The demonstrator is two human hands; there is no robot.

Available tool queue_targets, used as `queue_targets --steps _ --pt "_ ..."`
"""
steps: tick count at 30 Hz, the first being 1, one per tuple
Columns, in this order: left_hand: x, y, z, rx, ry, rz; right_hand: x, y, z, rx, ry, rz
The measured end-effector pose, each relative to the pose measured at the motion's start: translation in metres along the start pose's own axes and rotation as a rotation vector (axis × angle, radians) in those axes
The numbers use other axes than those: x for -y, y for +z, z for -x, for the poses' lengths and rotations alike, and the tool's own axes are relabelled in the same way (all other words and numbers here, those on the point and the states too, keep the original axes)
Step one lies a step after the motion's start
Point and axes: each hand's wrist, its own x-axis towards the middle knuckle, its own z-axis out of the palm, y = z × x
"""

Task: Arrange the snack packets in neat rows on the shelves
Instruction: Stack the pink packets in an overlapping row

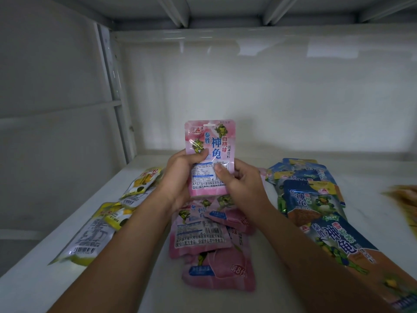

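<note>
A pink snack packet [209, 152] stands upright in mid-air above a white shelf [259, 168], held by both hands. The left hand [178, 175] curls around its lower left edge, thumb pressed on the front. The right hand [237, 181] pinches its lower right side, thumb on the label. The packet looks light, thin and floppy, with a glossy, probably slippery film, so gripping by the sealed edges seems safest. Below the hands, more pink packets [209, 236] lie in a loose overlapping heap. To the left sit yellow packets [112, 213], also untidy; to the right, blue packets [316, 199] overlap. An orange-yellow item [404, 195] at the far right is too blurred to identify. Bare shelf stretches behind the heaps up to the back wall [248, 98], giving room for rows.
</note>
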Motion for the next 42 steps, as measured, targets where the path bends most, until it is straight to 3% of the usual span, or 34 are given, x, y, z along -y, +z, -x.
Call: queue_targets --steps 5,11,20,28,33,42 --pt "-0.001 0.001 0.0 0.063 0.006 0.018 0.004 -0.005 0.0 -0.09 0.088 -0.104" --pt "0.01 0.001 -0.003 0.089 0.045 -0.314 0.002 -0.016 -0.005 -0.285 0.03 -0.163" --pt "0.013 -0.004 -0.006 0.0 0.134 -0.497 -0.001 -0.01 -0.005 -0.219 0.029 -0.07" --pt "0.012 -0.005 -0.003 0.091 0.066 -0.347 -0.001 -0.008 -0.003 -0.243 0.08 -0.081" --pt "0.013 -0.004 -0.003 0.048 0.148 -0.342 -0.001 -0.009 -0.002 -0.274 0.101 -0.021" --pt "0.011 -0.001 -0.004 0.086 0.129 -0.282 -0.001 -0.009 -0.001 -0.298 -0.104 0.141"
